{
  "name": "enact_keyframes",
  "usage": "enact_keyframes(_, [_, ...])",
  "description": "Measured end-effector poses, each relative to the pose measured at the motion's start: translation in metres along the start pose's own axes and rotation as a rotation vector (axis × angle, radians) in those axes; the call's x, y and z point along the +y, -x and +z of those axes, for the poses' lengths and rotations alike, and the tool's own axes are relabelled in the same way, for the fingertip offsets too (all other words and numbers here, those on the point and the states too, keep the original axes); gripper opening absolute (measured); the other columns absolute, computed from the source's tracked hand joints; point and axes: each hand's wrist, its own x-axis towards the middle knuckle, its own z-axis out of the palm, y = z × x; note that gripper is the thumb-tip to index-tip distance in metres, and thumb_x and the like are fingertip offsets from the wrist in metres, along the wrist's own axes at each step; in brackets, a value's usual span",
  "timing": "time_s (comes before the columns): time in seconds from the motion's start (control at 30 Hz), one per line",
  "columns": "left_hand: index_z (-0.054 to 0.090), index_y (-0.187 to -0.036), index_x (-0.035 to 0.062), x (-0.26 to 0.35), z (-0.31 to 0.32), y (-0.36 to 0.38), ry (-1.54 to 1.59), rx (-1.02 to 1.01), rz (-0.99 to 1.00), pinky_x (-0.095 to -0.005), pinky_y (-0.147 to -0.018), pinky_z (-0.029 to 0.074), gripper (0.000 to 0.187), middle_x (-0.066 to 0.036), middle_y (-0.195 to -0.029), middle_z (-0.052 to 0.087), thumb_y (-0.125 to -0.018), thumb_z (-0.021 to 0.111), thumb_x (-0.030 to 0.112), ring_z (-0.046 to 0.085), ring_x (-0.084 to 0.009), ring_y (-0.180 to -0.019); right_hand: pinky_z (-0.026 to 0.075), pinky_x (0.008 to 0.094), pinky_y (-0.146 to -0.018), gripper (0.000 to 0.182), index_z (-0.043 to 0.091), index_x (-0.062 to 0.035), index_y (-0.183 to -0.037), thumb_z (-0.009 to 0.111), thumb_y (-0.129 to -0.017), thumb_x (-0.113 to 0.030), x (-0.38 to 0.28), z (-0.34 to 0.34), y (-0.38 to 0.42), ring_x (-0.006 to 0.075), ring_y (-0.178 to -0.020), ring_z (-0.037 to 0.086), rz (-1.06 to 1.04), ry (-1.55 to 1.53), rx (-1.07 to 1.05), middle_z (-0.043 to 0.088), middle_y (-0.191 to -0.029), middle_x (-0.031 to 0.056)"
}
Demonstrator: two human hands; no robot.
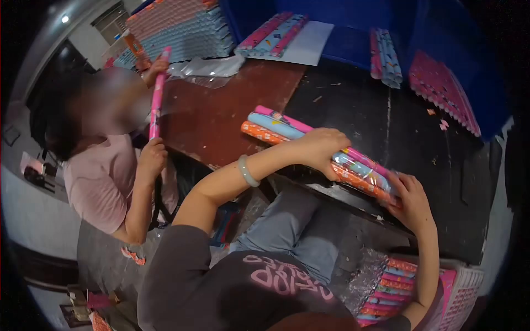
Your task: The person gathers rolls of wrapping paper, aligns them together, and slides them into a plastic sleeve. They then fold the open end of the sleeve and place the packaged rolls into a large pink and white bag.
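A bundle of wrapping paper rolls (pixel 276 126), pink, light blue and orange side by side, lies slantwise over the front edge of the dark table. Shiny clear film shows around its right half. My left hand (pixel 323 148) is closed over the middle of the bundle, thumb on the near side and fingers across the top. At the bundle's right end, my right hand (pixel 409 201) grips the rolls, its thumb on top and the other fingers partly hidden.
At left a co-worker (pixel 102 182) holds a pink roll (pixel 157 102) upright. Stacked rolls (pixel 182 36), a white sheet (pixel 314 41) bearing rolls, more rolls (pixel 385 58) and pink rolls (pixel 441 91) stand along blue panels (pixel 348 38). A white basket (pixel 468 284) and rolls (pixel 391 284) are lower right.
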Motion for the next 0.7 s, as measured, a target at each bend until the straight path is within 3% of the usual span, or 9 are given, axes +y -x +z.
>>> enact_keyframes(0.03, [0.058, -0.11, -0.0028, 0.001, -0.001, 0.002, -0.002, 0.018, 0.003, -0.0403, -0.087, 0.047, 0.071, -0.018, -0.102, 0.062, -0.055, 0.082, 0.036, 0.057, -0.0354, -0.1, 0.043, 0.0407, -0.092, 0.062, 0.054, -0.0104, -0.128, 0.078, -0.072, -0.024, 0.002, 0.006, 0.005, 0.034, -0.109, 0.054, 0.021, -0.005, 0.076, 0.055, -0.12, 0.0149])
enact_keyframes(0.13, [0.058, -0.112, -0.0027, 0.003, -0.003, 0.003, 0.017, -0.007, -0.015, -0.0407, -0.089, 0.046, 0.072, -0.019, -0.105, 0.061, -0.055, 0.082, 0.034, 0.057, -0.0353, -0.102, 0.041, 0.0427, -0.095, 0.064, 0.055, -0.0101, -0.128, 0.077, -0.072, -0.034, -0.004, -0.017, 0.016, 0.0327, -0.113, 0.053, 0.093, 0.094, 0.093, 0.054, -0.124, 0.0157])
enact_keyframes(0.2, [0.058, -0.111, -0.0031, 0.004, -0.004, 0.002, 0.005, 0.024, 0.008, -0.0405, -0.089, 0.046, 0.071, -0.019, -0.105, 0.062, -0.054, 0.082, 0.034, 0.057, -0.0347, -0.102, 0.04, 0.0431, -0.096, 0.06, 0.058, -0.0097, -0.125, 0.076, -0.073, -0.033, -0.001, -0.033, 0.027, 0.0336, -0.114, 0.052, 0.128, 0.001, 0.079, 0.054, -0.124, 0.0159])
enact_keyframes(0.23, [0.059, -0.109, -0.0035, 0.006, -0.004, 0.002, 0.001, 0.058, 0.022, -0.0403, -0.088, 0.047, 0.071, -0.019, -0.104, 0.062, -0.053, 0.081, 0.034, 0.058, -0.0342, -0.101, 0.039, 0.0429, -0.096, 0.049, 0.061, -0.0085, -0.116, 0.075, -0.073, -0.026, 0.002, -0.032, 0.033, 0.0331, -0.114, 0.052, 0.159, -0.097, 0.173, 0.055, -0.122, 0.0146])
enact_keyframes(0.27, [0.059, -0.109, -0.0038, 0.006, -0.005, 0.001, 0.003, 0.044, 0.013, -0.0402, -0.089, 0.047, 0.071, -0.019, -0.106, 0.062, -0.054, 0.081, 0.033, 0.058, -0.0344, -0.102, 0.039, 0.0429, -0.096, 0.049, 0.061, -0.0085, -0.116, 0.075, -0.073, -0.026, 0.004, -0.032, 0.038, 0.0331, -0.114, 0.052, 0.187, -0.073, 0.167, 0.055, -0.122, 0.0146])
enact_keyframes(0.37, [0.058, -0.112, -0.0042, 0.008, -0.007, 0.0, 0.011, 0.017, 0.009, -0.0397, -0.091, 0.046, 0.073, -0.02, -0.108, 0.062, -0.053, 0.081, 0.033, 0.058, -0.0348, -0.104, 0.04, 0.0411, -0.091, 0.025, 0.065, -0.0079, -0.095, 0.074, -0.073, -0.016, -0.003, -0.021, 0.04, 0.0288, -0.106, 0.055, 0.072, 0.035, 0.32, 0.058, -0.108, 0.01])
enact_keyframes(0.43, [0.057, -0.113, -0.0043, 0.008, -0.006, 0.002, -0.054, 0.034, 0.018, -0.0394, -0.091, 0.047, 0.075, -0.02, -0.107, 0.062, -0.052, 0.082, 0.033, 0.058, -0.0347, -0.103, 0.04, 0.0409, -0.091, 0.025, 0.066, -0.0089, -0.093, 0.076, -0.07, -0.011, -0.02, -0.009, 0.031, 0.0278, -0.106, 0.055, 0.087, 0.056, 0.35, 0.059, -0.105, 0.0088])
enact_keyframes(0.57, [0.056, -0.114, -0.0035, 0.015, -0.005, 0.005, -0.152, 0.107, 0.046, -0.0408, -0.091, 0.047, 0.077, -0.019, -0.108, 0.061, -0.051, 0.081, 0.032, 0.058, -0.0349, -0.103, 0.039, 0.0393, -0.09, 0.019, 0.069, -0.009, -0.083, 0.08, -0.068, -0.015, -0.039, 0.025, 0.025, 0.026, -0.109, 0.053, 0.348, 0.005, 0.551, 0.06, -0.104, 0.0068])
enact_keyframes(0.7, [0.056, -0.113, -0.0027, 0.022, -0.002, 0.009, -0.184, 0.153, 0.07, -0.0407, -0.09, 0.047, 0.076, -0.018, -0.108, 0.06, -0.05, 0.082, 0.03, 0.058, -0.0333, -0.102, 0.038, 0.0384, -0.095, 0.015, 0.069, -0.0047, -0.077, 0.079, -0.065, -0.006, -0.043, 0.039, 0.04, 0.0253, -0.112, 0.05, 0.497, -0.14, 0.786, 0.06, -0.105, 0.0069])
